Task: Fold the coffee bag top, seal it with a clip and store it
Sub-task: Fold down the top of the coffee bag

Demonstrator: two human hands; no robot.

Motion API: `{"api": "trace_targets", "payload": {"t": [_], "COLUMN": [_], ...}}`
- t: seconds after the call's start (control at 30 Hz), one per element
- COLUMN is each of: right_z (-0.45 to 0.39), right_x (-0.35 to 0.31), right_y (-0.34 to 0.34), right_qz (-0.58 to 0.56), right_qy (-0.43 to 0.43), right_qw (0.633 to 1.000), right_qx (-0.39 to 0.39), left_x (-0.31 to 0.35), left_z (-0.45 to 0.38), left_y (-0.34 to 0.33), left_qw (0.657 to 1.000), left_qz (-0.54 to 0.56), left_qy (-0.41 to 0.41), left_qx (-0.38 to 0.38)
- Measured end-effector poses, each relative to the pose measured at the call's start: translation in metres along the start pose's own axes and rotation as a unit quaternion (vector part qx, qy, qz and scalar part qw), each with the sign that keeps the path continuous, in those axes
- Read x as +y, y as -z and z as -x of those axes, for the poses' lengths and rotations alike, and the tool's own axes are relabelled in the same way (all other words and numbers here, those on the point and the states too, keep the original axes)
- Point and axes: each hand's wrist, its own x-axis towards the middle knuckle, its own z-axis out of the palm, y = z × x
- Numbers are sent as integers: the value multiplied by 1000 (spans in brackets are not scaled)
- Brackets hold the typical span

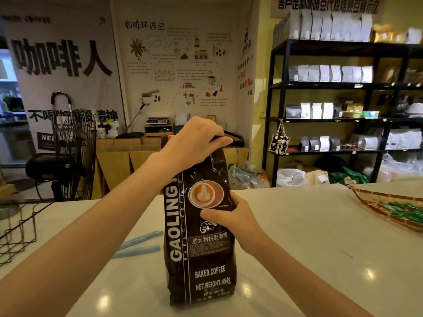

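A tall dark brown coffee bag (201,259) with white lettering stands upright on the white counter (297,248) in the middle of the view. My left hand (194,143) grips the bag's top from above and presses it down. My right hand (231,216) holds the bag's right side around its middle, thumb on the front. A light blue sealing clip (137,244) lies open on the counter just left of the bag, partly hidden behind it.
A black wire basket (18,227) sits at the counter's left edge. A woven tray (389,207) with green wrapped items sits at the far right. Beyond the counter stand a fan (73,152), a wooden desk (128,156) and black shelves (343,99) of coffee bags.
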Motion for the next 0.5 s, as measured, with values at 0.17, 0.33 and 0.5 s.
{"api": "trace_targets", "payload": {"t": [0.17,0.33,0.5], "right_z": [0,2,4], "right_x": [4,4,1], "right_y": [-6,-7,-8], "right_qz": [-11,-18,-18], "right_qy": [-5,3,-7], "right_qw": [999,999,998], "right_qx": [31,50,61], "left_x": [-6,-1,11], "left_z": [4,2,1], "left_y": [-6,-10,9], "left_qw": [999,999,991], "left_qz": [-1,-4,22], "left_qy": [-11,-4,129], "left_qx": [43,44,-12]}}
